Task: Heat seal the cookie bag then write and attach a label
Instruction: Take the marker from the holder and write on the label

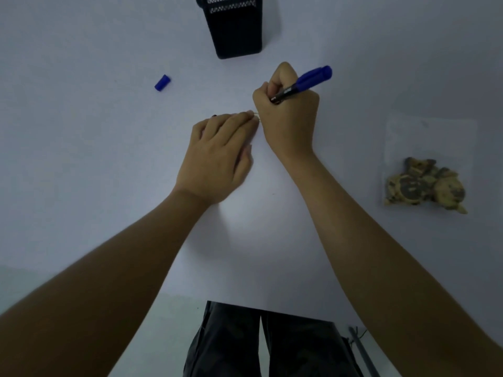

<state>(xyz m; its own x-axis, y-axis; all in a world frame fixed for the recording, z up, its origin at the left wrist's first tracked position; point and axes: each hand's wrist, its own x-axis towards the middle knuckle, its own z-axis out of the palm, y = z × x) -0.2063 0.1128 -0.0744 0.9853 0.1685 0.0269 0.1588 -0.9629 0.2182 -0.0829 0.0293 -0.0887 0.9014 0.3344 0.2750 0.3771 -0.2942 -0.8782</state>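
Observation:
My right hand (pixel 288 115) grips a blue marker (pixel 313 77) in a writing hold, its tip pointing down and hidden behind the fingers. Just to its left, my left hand (pixel 220 156) lies flat on the white table, fingers together, pressing down; a sliver of something small shows at its fingertips (pixel 257 115), mostly hidden, and I cannot tell what it is. The marker's blue cap (pixel 162 83) lies loose on the table to the far left. A clear bag of cookies (pixel 427 183) rests flat at the right, apart from both hands.
A black mesh pen holder (pixel 234 25) stands at the back centre. The white table's (pixel 81 159) near edge runs along the bottom, with dark trousers (pixel 266 346) below it and a thin grey rod (pixel 362 352) at the lower right.

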